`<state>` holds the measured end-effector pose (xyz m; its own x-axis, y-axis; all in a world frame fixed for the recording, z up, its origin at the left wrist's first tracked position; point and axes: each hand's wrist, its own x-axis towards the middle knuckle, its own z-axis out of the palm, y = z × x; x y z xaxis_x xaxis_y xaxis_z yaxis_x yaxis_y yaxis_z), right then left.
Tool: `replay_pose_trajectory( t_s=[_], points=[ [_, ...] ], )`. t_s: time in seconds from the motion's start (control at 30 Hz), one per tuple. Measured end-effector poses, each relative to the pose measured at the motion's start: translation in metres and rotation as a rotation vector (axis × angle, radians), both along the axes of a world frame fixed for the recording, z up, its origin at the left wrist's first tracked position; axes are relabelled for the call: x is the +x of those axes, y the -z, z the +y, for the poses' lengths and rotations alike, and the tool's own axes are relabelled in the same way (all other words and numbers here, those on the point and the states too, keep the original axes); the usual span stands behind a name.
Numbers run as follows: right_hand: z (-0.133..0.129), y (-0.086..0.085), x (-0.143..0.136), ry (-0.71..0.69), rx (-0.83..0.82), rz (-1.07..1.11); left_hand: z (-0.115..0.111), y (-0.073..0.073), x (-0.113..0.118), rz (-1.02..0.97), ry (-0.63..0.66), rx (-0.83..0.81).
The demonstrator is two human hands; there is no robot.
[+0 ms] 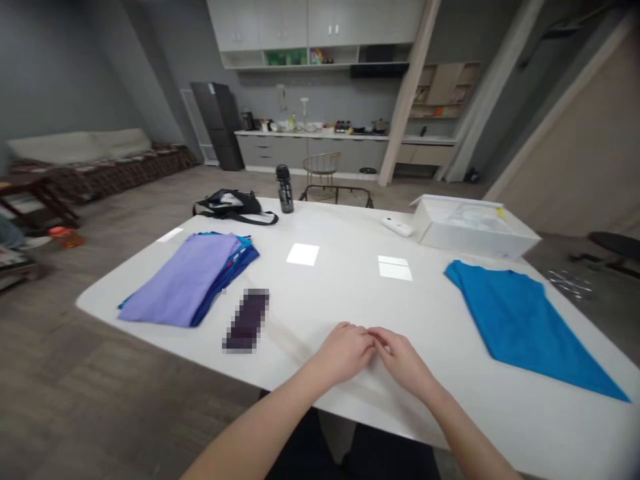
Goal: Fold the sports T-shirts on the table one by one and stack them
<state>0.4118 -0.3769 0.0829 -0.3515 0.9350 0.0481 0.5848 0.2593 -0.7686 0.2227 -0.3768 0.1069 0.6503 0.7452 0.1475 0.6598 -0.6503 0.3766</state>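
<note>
Above the near edge of the white table (pixel 345 260), my left hand (pixel 347 351) and my right hand (pixel 404 363) meet at the fingertips. The fingers of both are curled in and closed, and I see no object in them. To the left of my left hand lies a dark, pixelated rectangle (pixel 247 321), flat on the table. Further left is a stack of folded cloths, a lilac one (pixel 183 277) on top and blue ones (pixel 213 300) under it. Right of my right hand, a blue cloth (pixel 520 320) is spread flat, one corner pointing towards the near right.
A black bag (pixel 227 203) with a strap and a dark bottle (pixel 285 190) stand at the far edge. At the far right are a white box (pixel 473 227) and a small white device (pixel 397 227). A chair (pixel 321 167) is beyond the table.
</note>
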Motion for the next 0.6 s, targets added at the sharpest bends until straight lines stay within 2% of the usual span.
replay_pose_trajectory(
  t_s=[0.17,0.33,0.47,0.53,0.6],
  points=[
    [0.034,-0.005,-0.109,-0.244,0.005,0.021,-0.004,0.000,-0.132,-0.069,-0.298,0.017],
    [0.093,-0.002,-0.213,-0.341,-0.011,0.071,0.031,-0.005,-0.240,-0.064,-0.639,0.141],
    [0.151,-0.006,-0.305,-0.389,0.025,0.096,0.059,-0.009,-0.307,0.101,-0.954,0.229],
    [0.175,-0.011,-0.347,-0.406,0.057,0.080,0.067,-0.006,-0.333,0.198,-1.117,0.239],
    [0.193,-0.016,-0.381,-0.420,0.106,0.066,0.071,-0.001,-0.352,0.267,-1.212,0.206]
  ],
)
